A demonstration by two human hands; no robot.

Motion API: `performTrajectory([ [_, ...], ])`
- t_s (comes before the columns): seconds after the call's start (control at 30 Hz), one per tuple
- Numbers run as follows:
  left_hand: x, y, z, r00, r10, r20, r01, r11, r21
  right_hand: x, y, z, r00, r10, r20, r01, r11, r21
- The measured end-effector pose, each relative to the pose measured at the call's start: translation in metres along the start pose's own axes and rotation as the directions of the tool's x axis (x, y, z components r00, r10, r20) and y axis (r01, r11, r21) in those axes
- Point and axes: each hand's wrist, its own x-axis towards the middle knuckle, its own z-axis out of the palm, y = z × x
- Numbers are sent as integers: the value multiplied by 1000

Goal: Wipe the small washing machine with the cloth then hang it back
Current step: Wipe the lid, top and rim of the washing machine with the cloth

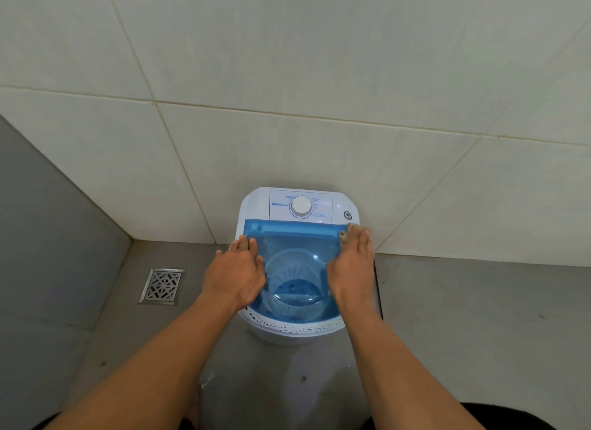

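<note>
Grey floor meets pale wall tiles, a floor drain at lower left. At frame centre the small washing machine stands against the wall. Left hand lies flat, fingers spread, holding nothing. Right hand presses the cloth, mostly hidden beneath its fingertips, on the blue lid. Leaning hard could flex that lid or tip the machine.

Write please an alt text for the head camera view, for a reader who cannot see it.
Two bare hands rest on a small washing machine with a clear blue lid; the right hand presses a cloth on the lid's far right corner, the left hand lies flat. It stands against a tiled wall, a floor drain left.
</note>
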Motion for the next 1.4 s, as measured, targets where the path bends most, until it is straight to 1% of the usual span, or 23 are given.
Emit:
performTrajectory([
  [0.07,1,-2,-1,1000,6,5,-6,1000,3,-9,-8,8,993,-121,12,121,987,-105],
  [0.13,1,-3,0,1000,7,6,-7,1000,5,-20,-18,17,969,-236,72,243,961,-130],
  [0.27,0,-3,-3,1000,5,3,-5,1000,10,-28,-39,25,940,-301,159,325,934,-149],
  [0.4,1,-3,-6,1000,20,22,-21,999,37,-45,-48,31,849,-458,265,502,855,-133],
  [0.53,2,-6,-5,999,43,26,-44,997,63,-46,-32,22,748,-555,364,626,772,-108],
  [0.57,2,-6,-5,999,49,24,-51,996,70,-43,-25,18,735,-566,374,640,761,-107],
  [0.6,2,-6,-5,998,54,24,-55,996,75,-40,-17,14,740,-562,369,635,765,-108],
  [0.73,3,-8,-5,998,56,37,-60,993,104,-27,11,-4,858,-432,278,475,873,-111],
  [0.83,2,-7,-6,997,55,44,-60,993,102,-24,21,-12,887,-383,256,418,904,-95],
  [0.9,2,-7,-6,997,61,46,-65,993,100,-26,26,-10,923,-337,188,352,934,-57],
  [1.0,2,-9,-6,996,66,52,-71,993,99,-33,37,-2,971,-218,95,221,975,-18],
  [1.1,2,-8,-7,997,63,50,-68,993,96,-46,37,1,993,-117,31,116,993,26],
  [1.17,2,-7,-7,997,63,45,-67,993,96,-56,29,2,998,-60,-11,60,998,-2],
  [1.2,2,-6,-8,997,60,45,-64,993,100,-59,24,1,998,-55,-15,55,998,-37],
  [1.27,3,-5,-8,998,54,45,-58,993,106,-63,16,2,996,-87,20,89,990,-111],
  [1.4,2,-5,-7,998,48,42,-52,993,106,-66,-3,8,974,-205,96,217,965,-145],
])
